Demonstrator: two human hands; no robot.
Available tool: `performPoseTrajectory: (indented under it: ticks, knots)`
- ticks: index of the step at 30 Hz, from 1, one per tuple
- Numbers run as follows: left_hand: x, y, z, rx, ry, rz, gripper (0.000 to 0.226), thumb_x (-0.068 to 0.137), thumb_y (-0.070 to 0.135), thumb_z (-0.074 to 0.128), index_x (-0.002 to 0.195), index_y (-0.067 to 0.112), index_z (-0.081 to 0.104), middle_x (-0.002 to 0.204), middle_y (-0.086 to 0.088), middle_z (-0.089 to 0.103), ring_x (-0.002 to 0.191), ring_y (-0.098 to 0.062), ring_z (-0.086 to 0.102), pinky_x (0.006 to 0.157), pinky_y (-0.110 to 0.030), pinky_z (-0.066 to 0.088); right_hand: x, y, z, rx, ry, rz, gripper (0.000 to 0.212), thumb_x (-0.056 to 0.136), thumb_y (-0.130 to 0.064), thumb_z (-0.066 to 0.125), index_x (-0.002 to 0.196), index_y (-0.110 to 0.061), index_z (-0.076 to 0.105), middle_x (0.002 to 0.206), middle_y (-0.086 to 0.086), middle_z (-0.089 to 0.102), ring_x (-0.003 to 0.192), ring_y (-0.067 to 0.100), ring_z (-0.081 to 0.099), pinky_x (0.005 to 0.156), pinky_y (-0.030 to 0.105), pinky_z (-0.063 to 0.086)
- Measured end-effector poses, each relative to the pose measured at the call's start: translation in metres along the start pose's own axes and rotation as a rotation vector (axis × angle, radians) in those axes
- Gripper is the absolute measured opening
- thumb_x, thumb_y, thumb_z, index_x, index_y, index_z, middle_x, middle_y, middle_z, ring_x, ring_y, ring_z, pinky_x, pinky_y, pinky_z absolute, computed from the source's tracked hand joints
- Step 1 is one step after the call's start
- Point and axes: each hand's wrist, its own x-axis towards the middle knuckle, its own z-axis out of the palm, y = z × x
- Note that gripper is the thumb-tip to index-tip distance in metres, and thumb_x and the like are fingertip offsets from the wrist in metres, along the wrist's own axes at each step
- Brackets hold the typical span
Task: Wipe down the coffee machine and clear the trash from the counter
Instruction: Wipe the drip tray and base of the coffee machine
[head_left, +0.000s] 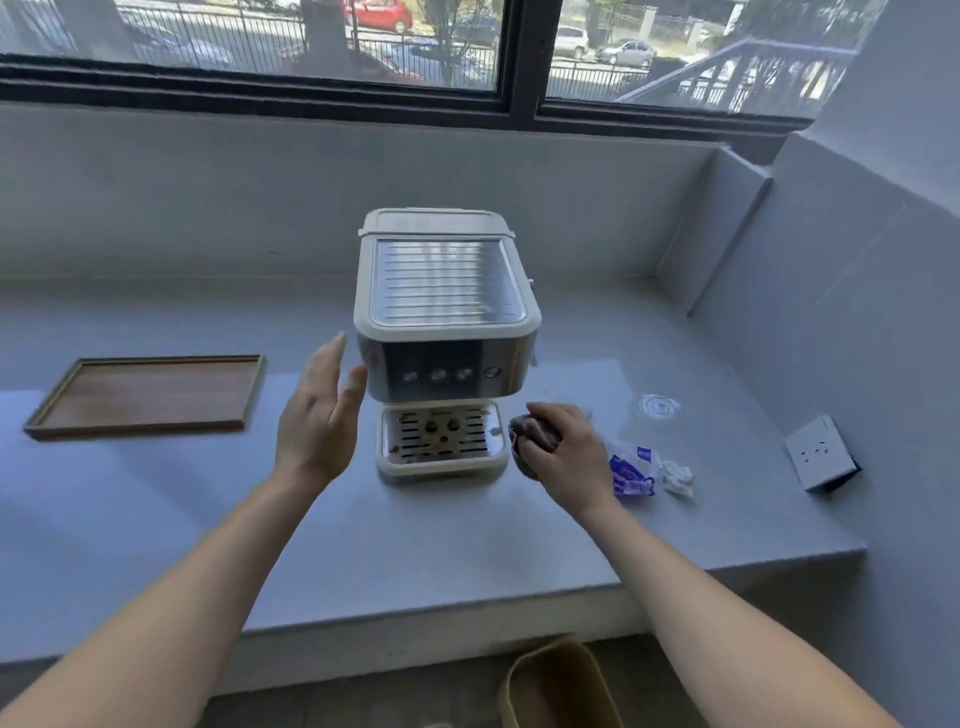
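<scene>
Fingers (551, 415) of the right hand (563, 452) curl round a dark cloth (532, 436) just right of the coffee machine (447, 312), which stands mid-way along the counter (415, 540). The left hand (317, 421), fingers straight and together, is just beside its left side. A blue-white wrapper (631, 470) and a crumpled tissue (678, 475) lie further right

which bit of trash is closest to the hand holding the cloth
The blue-and-white wrapper, just beside the right hand that grips the cloth. The crumpled white tissue lies past it; the clear round lid sits further back.
</scene>
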Motion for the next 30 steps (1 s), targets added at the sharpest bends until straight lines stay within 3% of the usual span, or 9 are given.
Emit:
performPoseTrajectory:
  ticks: [2, 4, 8, 12, 18, 22, 27, 30]
  knots:
    - [-0.019, -0.01, 0.016, 0.033, -0.024, -0.045, 0.081, 0.09, 0.072, 0.019, 0.155, 0.024, 0.03, 0.158, -0.001, 0.037, 0.145, -0.018, 0.031, 0.113, -0.042, 0.031, -0.005, 0.01, 0.004, -0.036, -0.061, -0.047, 0.042, 0.077, -0.024, 0.07, 0.119, -0.026, 0.066, 0.119, -0.007, 0.06, 0.101, 0.012, 0.06, 0.084, 0.022, 0.044]
    - [-0.038, -0.022, 0.032, 0.053, -0.051, -0.1, 0.084, 0.088, 0.074, 0.02, 0.155, 0.024, 0.027, 0.16, 0.0, 0.033, 0.147, -0.016, 0.027, 0.112, -0.038, 0.029, -0.009, 0.02, 0.01, -0.04, -0.088, -0.08, 0.043, 0.077, -0.023, 0.07, 0.119, -0.024, 0.066, 0.122, -0.007, 0.059, 0.104, 0.013, 0.06, 0.087, 0.026, 0.047]
    - [-0.063, -0.048, 0.064, 0.137, -0.135, -0.174, 0.081, 0.093, 0.069, 0.031, 0.157, 0.021, 0.019, 0.165, 0.0, 0.022, 0.152, -0.015, 0.015, 0.12, -0.042, 0.023, -0.015, 0.043, 0.019, -0.069, -0.078, -0.105, 0.045, 0.076, -0.021, 0.07, 0.12, -0.021, 0.065, 0.122, -0.006, 0.058, 0.103, 0.013, 0.059, 0.086, 0.033, 0.051]
    - [-0.063, -0.068, 0.095, 0.153, -0.177, -0.194, 0.078, 0.096, 0.056, 0.047, 0.156, 0.018, 0.016, 0.161, -0.001, 0.025, 0.148, -0.018, 0.024, 0.113, -0.045, 0.033, -0.017, 0.068, 0.033, -0.098, -0.033, -0.108, 0.048, 0.078, -0.016, 0.072, 0.125, -0.016, 0.063, 0.126, -0.003, 0.055, 0.108, 0.012, 0.054, 0.087, 0.025, 0.043]
    - [-0.055, -0.077, 0.123, 0.117, -0.079, -0.235, 0.106, 0.077, 0.075, 0.053, 0.158, 0.021, 0.01, 0.165, 0.007, 0.02, 0.15, -0.012, 0.02, 0.118, -0.044, 0.031, 0.004, 0.081, 0.05, -0.013, 0.069, -0.043, 0.056, 0.082, -0.026, 0.061, 0.136, -0.019, 0.051, 0.132, -0.002, 0.051, 0.117, 0.007, 0.046, 0.091, 0.017, 0.032]
    - [-0.056, -0.082, 0.125, 0.133, -0.041, -0.235, 0.115, 0.065, 0.085, 0.05, 0.157, 0.025, 0.013, 0.16, 0.008, 0.03, 0.146, -0.014, 0.031, 0.111, -0.044, 0.038, 0.019, 0.068, 0.062, 0.032, -0.036, -0.047, 0.064, 0.085, -0.026, 0.068, 0.143, -0.016, 0.042, 0.124, -0.003, 0.051, 0.111, 0.008, 0.047, 0.092, 0.019, 0.033]
    - [-0.054, -0.086, 0.125, 0.163, -0.032, -0.212, 0.115, 0.062, 0.088, 0.047, 0.155, 0.027, 0.018, 0.157, 0.007, 0.036, 0.143, -0.017, 0.036, 0.105, -0.048, 0.044, -0.006, 0.071, 0.062, -0.075, -0.121, -0.204, 0.07, 0.072, -0.028, 0.071, 0.138, -0.025, 0.047, 0.115, -0.018, 0.051, 0.103, -0.003, 0.049, 0.086, 0.012, 0.036]
    - [-0.055, -0.086, 0.127, 0.166, -0.016, -0.21, 0.115, 0.06, 0.09, 0.046, 0.155, 0.029, 0.018, 0.156, 0.01, 0.037, 0.142, -0.015, 0.037, 0.104, -0.046, 0.044, 0.001, 0.076, 0.053, 0.019, -0.108, -0.121, 0.067, 0.069, -0.031, 0.067, 0.134, -0.029, 0.052, 0.112, -0.013, 0.061, 0.1, 0.005, 0.056, 0.082, 0.013, 0.042]
